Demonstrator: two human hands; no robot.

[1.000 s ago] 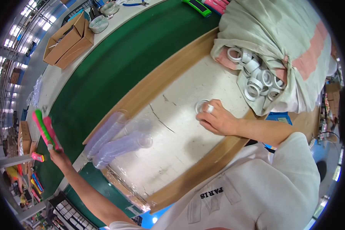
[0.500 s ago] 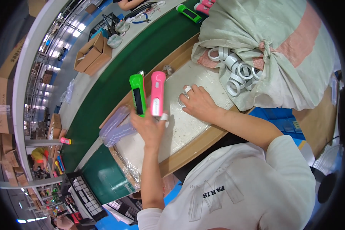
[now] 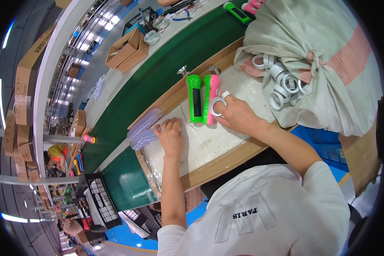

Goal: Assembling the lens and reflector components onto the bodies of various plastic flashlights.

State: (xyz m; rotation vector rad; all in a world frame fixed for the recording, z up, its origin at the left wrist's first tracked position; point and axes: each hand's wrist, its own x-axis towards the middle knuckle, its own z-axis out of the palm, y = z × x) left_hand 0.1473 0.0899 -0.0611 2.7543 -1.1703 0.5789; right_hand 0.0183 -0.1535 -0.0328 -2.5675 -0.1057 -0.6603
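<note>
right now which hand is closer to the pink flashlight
Right. The right hand touches the pink flashlight, with white rings on its fingers. The left hand lies apart on the board, by the clear bags.

Green torch (image 3: 195, 99) & pink torch (image 3: 210, 97): glossy plastic, smooth. White ring (image 3: 216, 106) beside pink torch: smooth plastic. Clear bags (image 3: 143, 129) left of torches: thin glossy film. Worktop (image 3: 226, 141) under torches: matt, scuffed, wood-look edge. Sack (image 3: 311, 55) right of torches: coarse woven cloth.

A long green conveyor belt (image 3: 128, 102) crosses a bright workshop, cardboard boxes (image 3: 126, 49) alongside.
</note>
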